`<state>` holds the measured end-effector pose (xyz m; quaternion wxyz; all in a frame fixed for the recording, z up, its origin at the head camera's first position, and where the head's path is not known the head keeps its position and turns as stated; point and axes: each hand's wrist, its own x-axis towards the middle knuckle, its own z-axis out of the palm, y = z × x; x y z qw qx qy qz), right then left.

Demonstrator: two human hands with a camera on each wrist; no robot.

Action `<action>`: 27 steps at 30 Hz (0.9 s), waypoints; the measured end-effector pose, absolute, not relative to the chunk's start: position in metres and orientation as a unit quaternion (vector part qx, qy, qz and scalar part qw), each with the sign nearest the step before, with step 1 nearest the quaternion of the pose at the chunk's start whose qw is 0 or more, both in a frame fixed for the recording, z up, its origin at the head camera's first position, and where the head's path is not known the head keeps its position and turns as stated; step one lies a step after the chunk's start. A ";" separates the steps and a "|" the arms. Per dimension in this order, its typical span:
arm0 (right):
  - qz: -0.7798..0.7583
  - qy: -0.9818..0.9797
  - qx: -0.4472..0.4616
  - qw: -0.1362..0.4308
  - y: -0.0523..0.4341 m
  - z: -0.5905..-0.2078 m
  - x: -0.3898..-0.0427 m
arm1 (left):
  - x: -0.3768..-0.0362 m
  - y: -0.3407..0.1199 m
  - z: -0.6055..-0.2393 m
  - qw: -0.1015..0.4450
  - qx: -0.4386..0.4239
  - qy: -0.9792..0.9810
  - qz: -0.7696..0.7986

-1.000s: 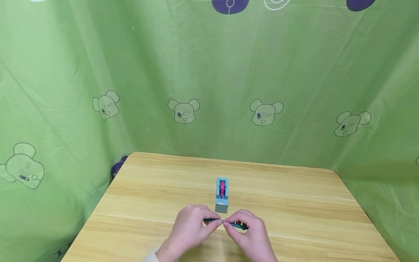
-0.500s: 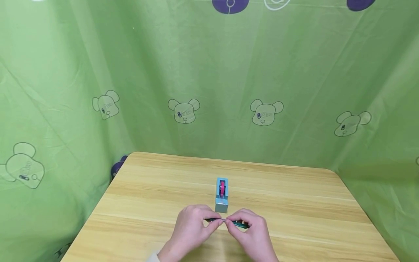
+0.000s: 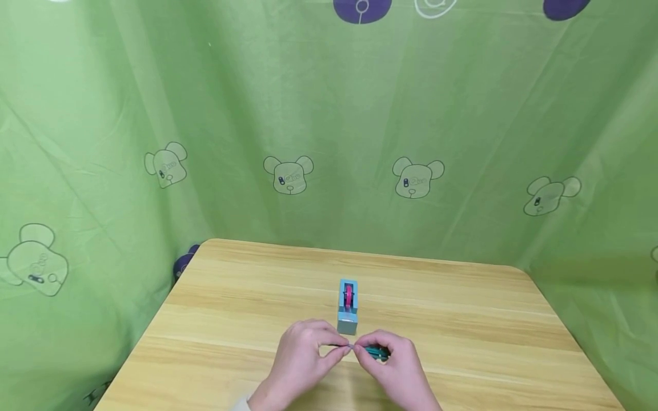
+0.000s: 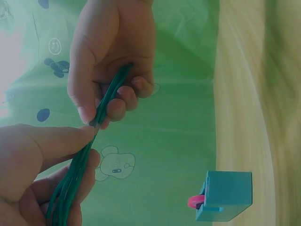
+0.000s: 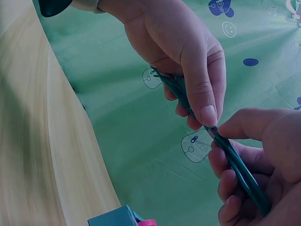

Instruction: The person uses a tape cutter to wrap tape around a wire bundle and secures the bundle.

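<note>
A bundle of thin green strands is held lengthwise between both hands above the table. My left hand pinches it near the middle with thumb and forefinger, and loose strands fan out under its palm. Thumb and fingertips of my right hand pinch right beside that, with the other half of the strands running along its curled fingers. A small pale, shiny patch, perhaps tape, shows at the pinch point. Just beyond the hands stands a blue tape dispenser with a pink roll.
The wood-grain table has rounded far corners. A green curtain printed with bear heads hangs behind and at both sides of it.
Both hands stay in nearly the same place. The right hand's half of the bundle has turned slightly, showing more separate strands, and less of the left half shows in the head view.
</note>
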<state>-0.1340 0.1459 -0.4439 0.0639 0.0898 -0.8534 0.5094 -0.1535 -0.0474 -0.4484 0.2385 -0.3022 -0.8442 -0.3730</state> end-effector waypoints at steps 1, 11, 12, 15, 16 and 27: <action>0.507 -0.855 0.091 0.061 0.146 -0.444 -0.134 | -0.153 -0.047 -0.448 0.237 -0.303 -0.844 -0.375; 0.518 -0.845 0.115 0.066 0.148 -0.444 -0.134 | -0.154 -0.050 -0.446 0.236 -0.312 -0.839 -0.378; 0.519 -0.844 0.116 0.067 0.148 -0.444 -0.134 | -0.154 -0.051 -0.446 0.235 -0.313 -0.839 -0.377; 0.521 -0.842 0.122 0.070 0.148 -0.444 -0.133 | -0.154 -0.052 -0.446 0.231 -0.314 -0.841 -0.375; 0.521 -0.841 0.125 0.071 0.148 -0.444 -0.133 | -0.154 -0.052 -0.446 0.228 -0.315 -0.842 -0.374; 0.500 -0.840 0.172 0.118 0.150 -0.447 -0.132 | -0.153 -0.059 -0.441 0.186 -0.322 -0.856 -0.359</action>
